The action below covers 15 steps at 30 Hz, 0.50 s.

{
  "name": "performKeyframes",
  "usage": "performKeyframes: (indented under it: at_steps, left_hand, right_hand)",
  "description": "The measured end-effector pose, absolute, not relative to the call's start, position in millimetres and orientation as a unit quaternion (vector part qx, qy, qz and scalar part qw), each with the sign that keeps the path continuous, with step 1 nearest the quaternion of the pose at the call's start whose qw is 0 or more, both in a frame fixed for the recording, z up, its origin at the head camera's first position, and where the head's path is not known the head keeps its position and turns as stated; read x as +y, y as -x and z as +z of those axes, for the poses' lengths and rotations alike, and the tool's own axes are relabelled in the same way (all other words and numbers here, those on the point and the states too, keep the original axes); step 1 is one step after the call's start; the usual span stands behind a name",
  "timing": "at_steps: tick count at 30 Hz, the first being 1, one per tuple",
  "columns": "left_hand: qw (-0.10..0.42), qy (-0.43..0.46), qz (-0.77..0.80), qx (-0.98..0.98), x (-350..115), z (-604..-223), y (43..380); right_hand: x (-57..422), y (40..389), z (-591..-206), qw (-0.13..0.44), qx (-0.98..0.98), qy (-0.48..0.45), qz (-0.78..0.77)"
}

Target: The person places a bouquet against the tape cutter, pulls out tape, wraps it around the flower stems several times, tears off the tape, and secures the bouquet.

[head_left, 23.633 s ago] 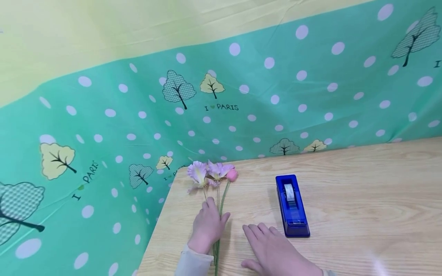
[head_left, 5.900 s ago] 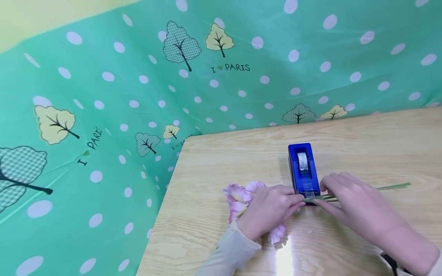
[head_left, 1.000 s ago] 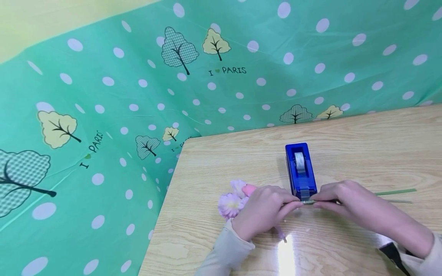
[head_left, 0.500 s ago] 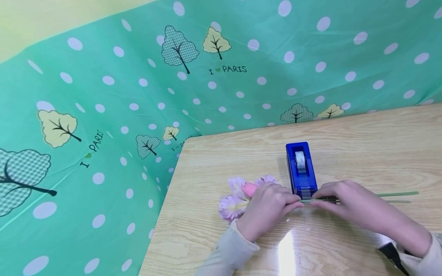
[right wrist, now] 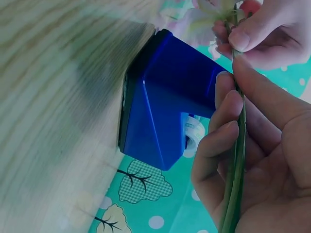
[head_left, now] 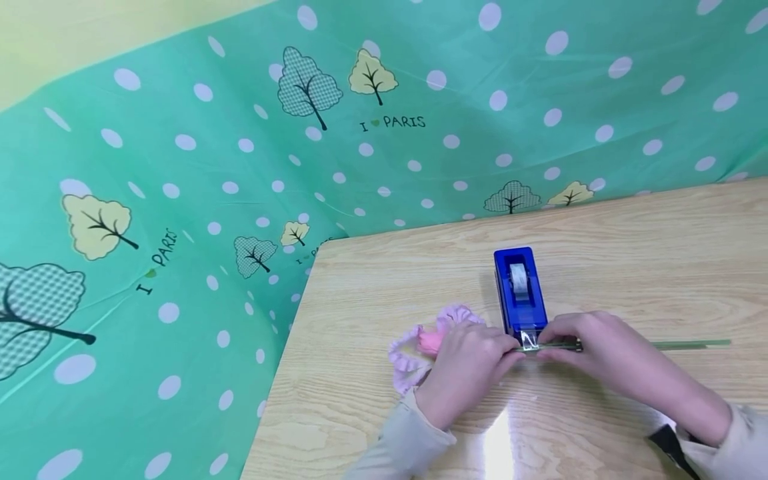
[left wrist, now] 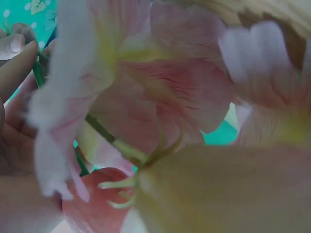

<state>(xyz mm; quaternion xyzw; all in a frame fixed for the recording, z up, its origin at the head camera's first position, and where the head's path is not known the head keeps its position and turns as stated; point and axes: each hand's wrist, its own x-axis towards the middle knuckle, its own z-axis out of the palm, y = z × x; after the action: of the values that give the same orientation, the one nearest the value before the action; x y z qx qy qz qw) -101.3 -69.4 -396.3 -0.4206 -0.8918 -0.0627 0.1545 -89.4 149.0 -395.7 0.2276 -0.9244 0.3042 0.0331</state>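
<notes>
A bunch of artificial flowers (head_left: 405,363), pale purple with one pink bud (head_left: 429,341), lies sideways across the front of a blue tape dispenser (head_left: 515,267). My left hand (head_left: 465,370) pinches the green stems just below the blooms. Farther along, my right hand (head_left: 606,350) grips the same stems (head_left: 690,345), whose ends stick out to the right. Between both sets of fingertips, a clear piece of tape (head_left: 529,340) shines at the dispenser's front edge, over the stems. In the right wrist view the stems (right wrist: 236,170) run along the curled fingers. Petals (left wrist: 165,92) fill the left wrist view.
The dispenser stands on a light wooden table (head_left: 360,280), its white tape roll (head_left: 519,281) facing up. A green polka-dot cloth (head_left: 420,167) with printed trees hangs behind the table and along its left side. A black strap (head_left: 672,448) shows at the right sleeve.
The flowers once lay at the table's far left; now both hands hold them at the dispenser. Over the last second the blooms have turned, and the stem ends have come closer together.
</notes>
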Motion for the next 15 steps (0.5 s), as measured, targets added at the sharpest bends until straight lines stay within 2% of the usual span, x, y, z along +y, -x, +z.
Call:
performKeyframes:
  at_steps: [8,15]
  left_hand:
    - [0.102,0.423,-0.061,-0.898,-68.1,-398.9,103.3]
    - [0.124,0.439,-0.068,-0.887,-69.8,-396.8,104.2]
  right_hand:
    - [150.2,90.5,-396.7,0.026,-0.922,-0.223,0.314]
    - [148.9,88.8,-394.0,0.027,-0.924,-0.224,0.309]
